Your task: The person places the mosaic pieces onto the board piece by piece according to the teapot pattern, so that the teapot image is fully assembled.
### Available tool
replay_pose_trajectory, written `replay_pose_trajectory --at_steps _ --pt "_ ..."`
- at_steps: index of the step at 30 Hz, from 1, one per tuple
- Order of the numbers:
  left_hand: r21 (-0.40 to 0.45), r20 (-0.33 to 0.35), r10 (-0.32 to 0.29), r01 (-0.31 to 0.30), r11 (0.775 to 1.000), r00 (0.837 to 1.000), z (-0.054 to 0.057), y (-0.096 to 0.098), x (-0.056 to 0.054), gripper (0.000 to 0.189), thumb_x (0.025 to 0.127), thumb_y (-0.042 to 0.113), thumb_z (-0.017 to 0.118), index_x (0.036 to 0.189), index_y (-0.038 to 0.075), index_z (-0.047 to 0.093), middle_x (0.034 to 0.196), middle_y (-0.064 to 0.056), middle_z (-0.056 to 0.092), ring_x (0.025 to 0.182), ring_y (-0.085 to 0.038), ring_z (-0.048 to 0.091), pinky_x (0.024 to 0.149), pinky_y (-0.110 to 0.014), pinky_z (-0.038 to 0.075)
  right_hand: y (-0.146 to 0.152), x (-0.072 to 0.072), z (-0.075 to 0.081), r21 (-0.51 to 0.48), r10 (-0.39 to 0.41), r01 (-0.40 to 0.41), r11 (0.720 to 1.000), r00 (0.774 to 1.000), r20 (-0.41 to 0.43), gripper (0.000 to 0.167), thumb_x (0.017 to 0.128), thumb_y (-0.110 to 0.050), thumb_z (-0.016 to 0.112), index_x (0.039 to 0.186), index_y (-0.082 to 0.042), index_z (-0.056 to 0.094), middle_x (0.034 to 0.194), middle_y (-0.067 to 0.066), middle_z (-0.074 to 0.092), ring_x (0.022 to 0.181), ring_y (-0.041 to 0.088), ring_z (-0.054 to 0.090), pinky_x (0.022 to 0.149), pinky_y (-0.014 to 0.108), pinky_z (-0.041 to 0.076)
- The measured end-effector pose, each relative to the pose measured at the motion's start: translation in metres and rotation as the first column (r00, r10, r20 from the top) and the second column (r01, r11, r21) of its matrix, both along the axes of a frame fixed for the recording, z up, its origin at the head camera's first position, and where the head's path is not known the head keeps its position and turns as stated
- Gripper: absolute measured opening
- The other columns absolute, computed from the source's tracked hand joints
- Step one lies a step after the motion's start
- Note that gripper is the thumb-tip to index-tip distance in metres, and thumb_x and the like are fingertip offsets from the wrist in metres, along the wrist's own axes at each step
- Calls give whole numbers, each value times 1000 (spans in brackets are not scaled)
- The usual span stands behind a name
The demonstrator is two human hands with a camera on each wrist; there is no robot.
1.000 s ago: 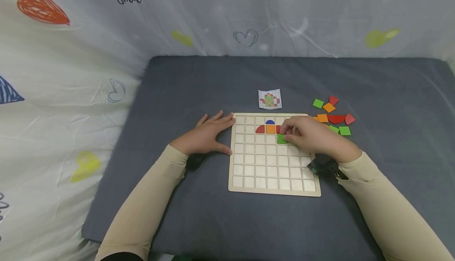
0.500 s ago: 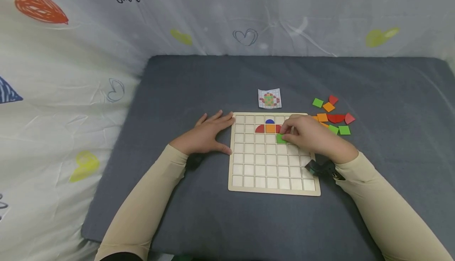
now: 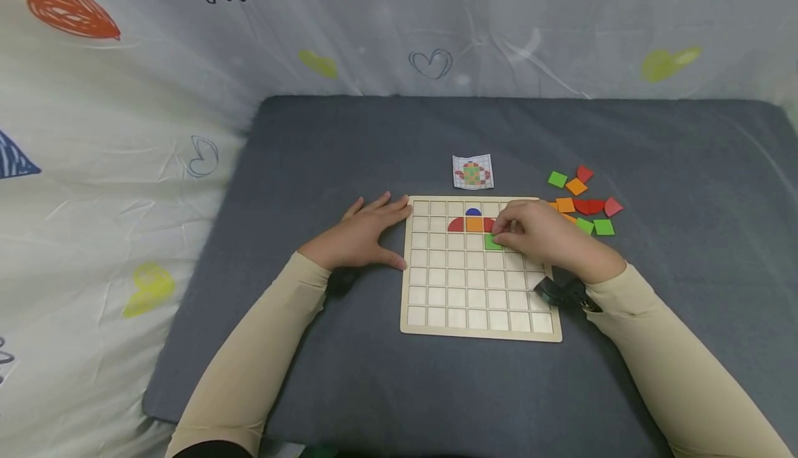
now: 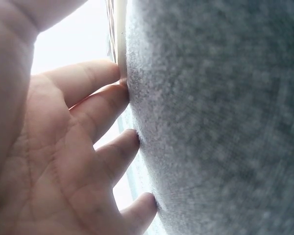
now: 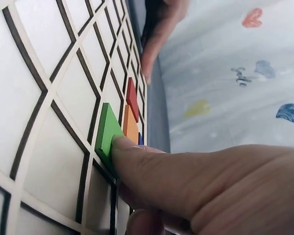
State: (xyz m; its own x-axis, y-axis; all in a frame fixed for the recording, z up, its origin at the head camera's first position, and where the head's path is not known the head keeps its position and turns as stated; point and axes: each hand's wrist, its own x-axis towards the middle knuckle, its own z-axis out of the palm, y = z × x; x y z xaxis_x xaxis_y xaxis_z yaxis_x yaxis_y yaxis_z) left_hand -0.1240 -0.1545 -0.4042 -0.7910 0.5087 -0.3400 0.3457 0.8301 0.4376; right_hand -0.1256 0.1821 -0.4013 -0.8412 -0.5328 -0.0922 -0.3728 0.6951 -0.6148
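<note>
My left hand (image 3: 355,236), fingers spread, rests at the left edge of a wooden grid board (image 3: 476,334). The thumb and fingertips touch that edge. Over the board's upper right part, my right hand (image 3: 548,240) pinches a green square tile (image 3: 492,242) at a cell below the coloured row. In the right wrist view the thumb lies on the green tile (image 5: 108,131); the other fingers are mostly hidden. An orange square (image 3: 474,224) sits between a red curved piece (image 3: 456,225) and another red piece, partly covered by my right hand. Above it is a blue half-round (image 3: 474,213).
A small pattern card (image 3: 472,172) lies behind the board. Loose tiles lie to the right, among them a green square (image 3: 603,227), an orange square (image 3: 565,205) and red pieces (image 3: 589,206). A printed curtain (image 3: 374,28) hangs behind the grey table (image 3: 349,382).
My right hand and wrist have shifted slightly left, the green tile moving a little with them. The left hand stays in place.
</note>
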Motion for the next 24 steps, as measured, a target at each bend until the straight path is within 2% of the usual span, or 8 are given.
replay_pose_trajectory --at_steps 9,17,21,24 --pt "16 -2 -15 16 1000 1000 0 -1 1 111 80 56 87 168 25 27 175 4 16 164 -24 1 129 -59 -6 12 -3 1 -4 -20 20 1000 1000 22 4 95 -16 81 98 -16 79 89 -2 70 73 16 58 67 33 49" --pt "25 -2 -20 20 999 1000 2 -2 2 112 80 55 87 168 24 27 175 3 16 164 -24 2 129 -59 -5 38 -19 6 36 -164 165 986 986 -15 9 100 -18 75 104 -10 77 89 5 70 70 19 58 64 35 49" --pt "24 -7 -17 18 1000 1000 2 -2 2 111 80 55 87 168 24 26 175 4 16 164 -24 2 129 -59 -5 51 -28 7 46 -229 231 972 972 -48 14 102 -18 72 106 -7 77 98 10 71 63 22 56 59 37 47" --pt "26 -2 -17 17 1000 1000 2 -2 2 111 81 55 87 168 24 26 175 4 16 164 -24 1 129 -59 -6 58 -33 8 63 -256 260 964 965 -62 16 103 -18 70 109 -5 77 107 14 70 69 25 58 62 39 48"
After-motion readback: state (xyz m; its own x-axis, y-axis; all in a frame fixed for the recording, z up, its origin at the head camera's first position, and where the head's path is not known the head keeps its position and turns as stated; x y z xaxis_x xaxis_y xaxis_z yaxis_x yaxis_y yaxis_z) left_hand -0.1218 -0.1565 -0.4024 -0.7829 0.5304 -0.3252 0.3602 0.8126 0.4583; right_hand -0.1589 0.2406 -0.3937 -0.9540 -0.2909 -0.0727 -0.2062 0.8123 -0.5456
